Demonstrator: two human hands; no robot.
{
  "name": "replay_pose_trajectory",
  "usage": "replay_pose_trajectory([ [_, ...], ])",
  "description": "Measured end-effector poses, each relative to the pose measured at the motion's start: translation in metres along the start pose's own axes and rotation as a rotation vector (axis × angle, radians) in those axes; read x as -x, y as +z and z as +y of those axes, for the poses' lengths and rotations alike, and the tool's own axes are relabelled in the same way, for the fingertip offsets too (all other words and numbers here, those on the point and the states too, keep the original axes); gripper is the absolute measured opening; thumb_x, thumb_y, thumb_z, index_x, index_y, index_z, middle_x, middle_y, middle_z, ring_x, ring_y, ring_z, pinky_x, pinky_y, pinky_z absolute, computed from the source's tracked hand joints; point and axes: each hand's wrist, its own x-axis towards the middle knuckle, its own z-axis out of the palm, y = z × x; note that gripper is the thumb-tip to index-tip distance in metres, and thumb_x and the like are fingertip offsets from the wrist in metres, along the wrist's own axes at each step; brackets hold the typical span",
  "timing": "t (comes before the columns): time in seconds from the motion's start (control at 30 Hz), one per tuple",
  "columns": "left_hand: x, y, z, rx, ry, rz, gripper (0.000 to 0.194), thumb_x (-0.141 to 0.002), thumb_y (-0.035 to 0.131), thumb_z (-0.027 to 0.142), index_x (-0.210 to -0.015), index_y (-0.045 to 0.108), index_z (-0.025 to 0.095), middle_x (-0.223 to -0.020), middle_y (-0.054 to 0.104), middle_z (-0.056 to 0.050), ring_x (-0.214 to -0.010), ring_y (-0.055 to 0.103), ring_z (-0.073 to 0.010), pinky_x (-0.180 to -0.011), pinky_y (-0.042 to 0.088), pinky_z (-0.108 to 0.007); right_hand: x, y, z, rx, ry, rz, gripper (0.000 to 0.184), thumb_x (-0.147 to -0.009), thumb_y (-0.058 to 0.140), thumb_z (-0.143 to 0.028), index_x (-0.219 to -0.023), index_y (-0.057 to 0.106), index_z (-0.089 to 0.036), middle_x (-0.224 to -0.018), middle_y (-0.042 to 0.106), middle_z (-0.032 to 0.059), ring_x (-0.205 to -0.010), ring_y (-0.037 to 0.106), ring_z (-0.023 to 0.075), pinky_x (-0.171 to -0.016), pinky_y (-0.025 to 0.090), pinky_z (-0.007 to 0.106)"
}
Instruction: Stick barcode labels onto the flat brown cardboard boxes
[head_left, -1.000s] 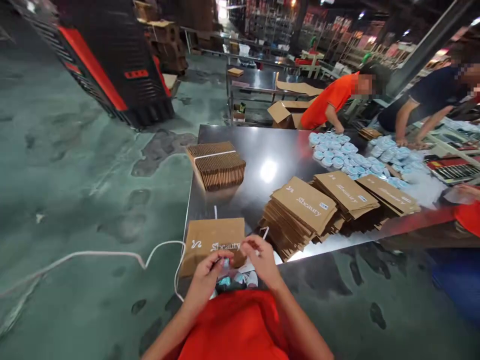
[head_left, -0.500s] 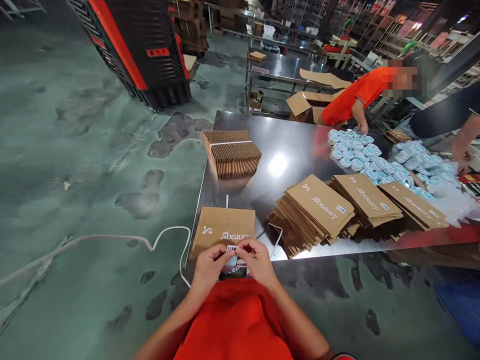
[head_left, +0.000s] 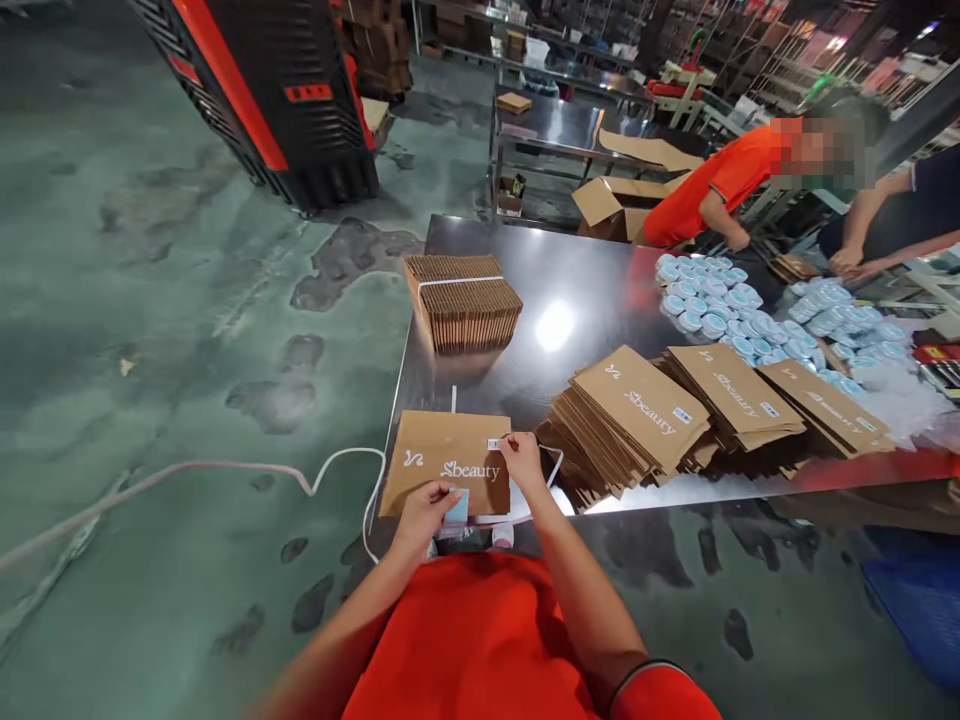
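Observation:
A flat brown cardboard piece (head_left: 442,440) printed "beauty" in white lies at the table's near left corner. My right hand (head_left: 523,462) pinches a small white printed label (head_left: 493,445) at the cardboard's upper right, right of the lettering. It cannot be told whether the label is stuck down. My left hand (head_left: 426,517) is closed on a light blue sheet (head_left: 458,508), apparently label backing, over the cardboard's near edge. To the right stands a leaning pile of printed cardboard (head_left: 641,410), its top piece bearing a similar label.
A strapped cardboard bundle (head_left: 466,305) sits farther back on the metal table (head_left: 592,290). More labelled cardboard (head_left: 735,395), round blue-and-white packs (head_left: 705,298) and two co-workers are at the right. White strapping (head_left: 262,466) trails over the floor at left.
My hands have moved apart. The right one has carried the label up and right onto the cardboard; the left keeps the sheet near the front edge. A co-worker's hands have come together at right.

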Motion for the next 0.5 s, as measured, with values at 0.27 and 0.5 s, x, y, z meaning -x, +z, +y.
replay_pose_trajectory([
  [0.27,0.000,0.000,-0.002,0.018,-0.016,0.002,0.037,-0.047,0.077,0.045,-0.064,0.063,0.015,-0.055,0.066,-0.001,-0.049,0.058,-0.0138,-0.047,0.041,-0.023,0.003,0.002,-0.005,0.109,-0.017,0.019,0.015,-0.075,0.055,-0.017,-0.061,0.059,-0.017,-0.077,0.056,0.0056,-0.077,0.053,0.0184,-0.073,0.041,0.028],
  [0.5,0.000,0.001,0.000,0.009,-0.033,0.001,0.042,-0.045,0.079,0.048,-0.065,0.063,0.015,-0.062,0.071,-0.005,-0.049,0.060,-0.0152,-0.046,0.042,-0.024,0.009,0.007,-0.012,0.227,0.038,0.087,0.024,-0.069,0.070,-0.037,-0.066,0.053,-0.020,-0.076,0.055,0.0031,-0.068,0.052,0.0181,-0.063,0.038,0.028],
])
